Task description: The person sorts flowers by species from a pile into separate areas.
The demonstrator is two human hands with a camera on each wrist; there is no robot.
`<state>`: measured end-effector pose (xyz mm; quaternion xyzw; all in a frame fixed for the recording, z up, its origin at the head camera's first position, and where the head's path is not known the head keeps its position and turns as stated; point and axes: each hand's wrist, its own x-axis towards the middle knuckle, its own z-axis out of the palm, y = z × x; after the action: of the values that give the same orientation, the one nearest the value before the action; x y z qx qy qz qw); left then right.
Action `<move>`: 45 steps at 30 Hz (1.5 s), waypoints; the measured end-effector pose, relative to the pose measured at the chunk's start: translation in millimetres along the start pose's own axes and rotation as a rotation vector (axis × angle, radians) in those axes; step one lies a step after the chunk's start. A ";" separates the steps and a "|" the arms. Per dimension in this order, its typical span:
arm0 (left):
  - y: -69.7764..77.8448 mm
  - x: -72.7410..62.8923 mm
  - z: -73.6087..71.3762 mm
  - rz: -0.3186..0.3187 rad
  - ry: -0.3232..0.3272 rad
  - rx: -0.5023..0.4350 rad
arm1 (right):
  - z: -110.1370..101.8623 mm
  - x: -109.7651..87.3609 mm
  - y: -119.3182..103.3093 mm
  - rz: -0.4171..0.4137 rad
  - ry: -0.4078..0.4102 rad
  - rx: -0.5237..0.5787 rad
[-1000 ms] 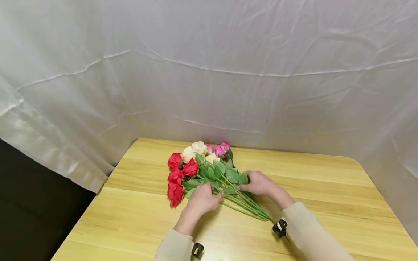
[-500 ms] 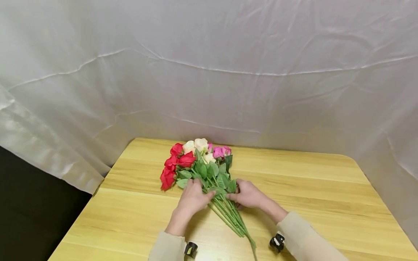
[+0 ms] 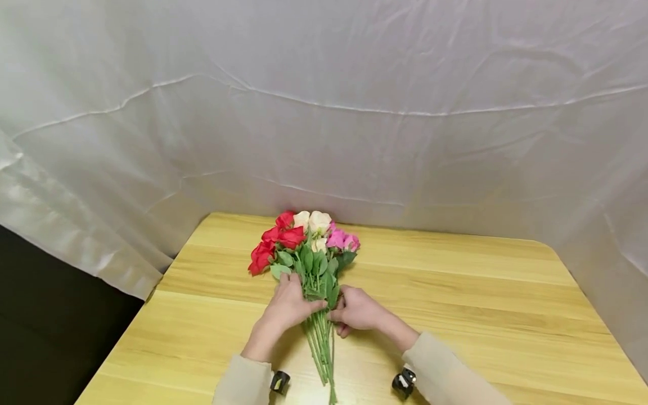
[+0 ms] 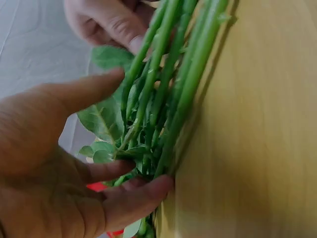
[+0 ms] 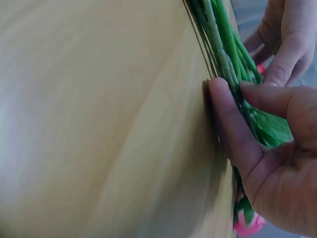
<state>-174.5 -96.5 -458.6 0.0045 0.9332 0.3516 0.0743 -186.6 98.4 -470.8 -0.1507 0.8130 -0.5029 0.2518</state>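
Lying from 12 to 6 o'clock, the flowers point(image 3: 316, 267) touch your loosely spread left hand point(image 3: 289, 302) at 9; your right hand point(image 3: 358, 309) pinches stems point(image 3: 319, 340) at 3.

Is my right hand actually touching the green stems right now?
Touching. The right wrist view shows it: the right hand has green stems between its thumb and a finger, with both pressed against them.

No readable text, label or number appears anywhere.
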 end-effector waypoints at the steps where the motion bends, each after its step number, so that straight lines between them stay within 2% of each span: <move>1: -1.6 -0.4 -2.5 0.017 -0.009 0.016 | 3.7 2.6 -1.4 -0.001 0.000 0.014; 4: -7.8 -0.6 -10.4 0.066 -0.032 0.067 | 13.3 9.5 -5.3 -0.003 -0.010 0.068; 8: -18.5 1.3 -22.7 0.089 -0.063 0.111 | 22.5 17.8 -7.8 -0.002 -0.042 0.167; 13: -32.5 1.9 -39.3 0.070 -0.096 0.144 | 33.1 29.1 -11.5 0.007 -0.076 0.236; 20: -46.8 1.5 -53.5 0.048 -0.094 0.185 | 49.6 47.0 -22.5 0.035 -0.079 0.263; 27: -54.5 -3.1 -62.2 0.048 -0.102 0.203 | 67.6 59.8 -33.5 0.000 -0.076 0.208; 33: -63.7 -9.2 -71.2 -0.030 -0.069 0.211 | 82.9 66.0 -45.1 -0.013 -0.078 0.173; 35: -68.6 -8.5 -75.9 -0.063 -0.058 0.219 | 88.6 71.5 -47.4 -0.037 -0.026 0.144; 40: -80.3 -4.3 -87.5 -0.134 -0.044 0.232 | 98.5 86.8 -52.7 -0.100 0.169 -0.002; 42: -85.2 -2.8 -91.8 -0.147 -0.043 0.244 | 100.2 91.3 -55.9 -0.108 0.186 -0.030; 45: -93.0 -0.9 -99.7 -0.160 -0.048 0.263 | 103.0 97.0 -59.8 -0.114 0.138 0.000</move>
<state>-183.6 -232.0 -445.6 -0.0515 0.9665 0.2190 0.1233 -209.7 -53.1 -480.3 -0.1618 0.8185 -0.5256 0.1660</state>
